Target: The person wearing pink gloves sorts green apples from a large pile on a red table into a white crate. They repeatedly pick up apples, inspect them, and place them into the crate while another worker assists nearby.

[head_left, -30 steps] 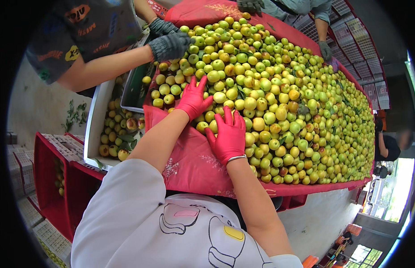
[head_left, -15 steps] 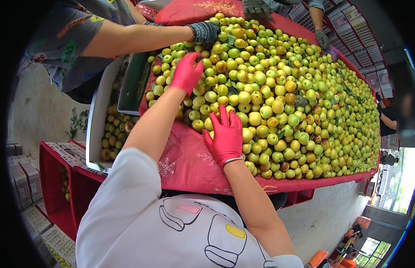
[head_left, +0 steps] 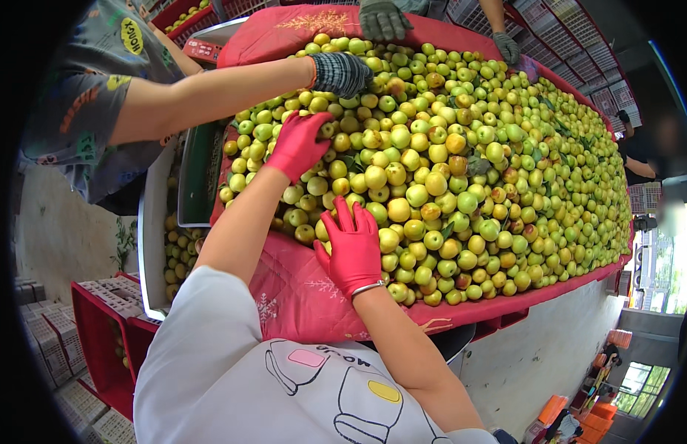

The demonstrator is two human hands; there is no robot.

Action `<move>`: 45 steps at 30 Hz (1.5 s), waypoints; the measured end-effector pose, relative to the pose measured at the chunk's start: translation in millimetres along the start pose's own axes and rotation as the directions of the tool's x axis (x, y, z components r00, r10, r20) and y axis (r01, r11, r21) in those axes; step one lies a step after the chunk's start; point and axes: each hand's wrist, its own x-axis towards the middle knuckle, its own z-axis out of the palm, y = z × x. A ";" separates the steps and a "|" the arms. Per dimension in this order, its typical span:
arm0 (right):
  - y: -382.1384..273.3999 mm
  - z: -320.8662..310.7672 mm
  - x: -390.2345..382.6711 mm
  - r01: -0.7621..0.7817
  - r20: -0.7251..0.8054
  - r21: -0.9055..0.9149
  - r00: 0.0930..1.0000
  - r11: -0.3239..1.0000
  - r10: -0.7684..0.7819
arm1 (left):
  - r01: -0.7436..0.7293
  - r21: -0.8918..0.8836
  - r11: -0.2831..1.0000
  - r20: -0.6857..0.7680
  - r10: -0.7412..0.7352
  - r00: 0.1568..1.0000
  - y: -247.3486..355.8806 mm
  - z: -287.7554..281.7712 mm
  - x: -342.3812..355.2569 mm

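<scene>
Left hand (head_left: 299,142): I see my red glove reaching far out, fingers curled over 1 or 2 fruits at the pile's left edge; I cannot tell whether it truly grips any.
Right hand (head_left: 352,248): flat and spread, palm down on the near edge, holding nothing.
Fruit (head_left: 432,155): small round yellow-green pieces heaped over the whole tabletop, lying ahead and to the right of both hands; no long axis to speak of.
Cloth (head_left: 299,300): red, under the heap, bare just below my right hand.
Nearer hand: the left for the far left fruits, the right for the near rim.
In the way: a co-worker's grey glove (head_left: 342,72) just beyond my left hand.
Tray (head_left: 199,174): green, left of the pile.
Crate (head_left: 99,340): red, lower left.
</scene>
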 end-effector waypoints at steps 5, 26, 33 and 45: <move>1.9 -5.5 1.5 -0.020 0.066 0.026 0.998 0.999 0.018 | 0.243 -0.616 0.750 -0.012 -0.316 0.949 41.4 -26.1 -55.3; -0.5 2.8 -3.1 0.064 0.000 -0.063 0.998 0.996 -0.065 | 0.845 -0.211 0.491 0.354 -0.768 0.534 15.0 -207.9 -349.1; -1.7 2.2 -1.0 0.114 -0.013 -0.044 0.993 0.992 -0.115 | 0.643 0.680 0.353 0.453 -0.892 0.011 7.4 -254.5 -458.2; 0.4 -1.4 -4.1 0.054 -0.014 -0.069 0.998 0.996 -0.055 | 0.192 -0.144 0.971 0.334 -0.135 0.933 37.7 -126.4 -186.9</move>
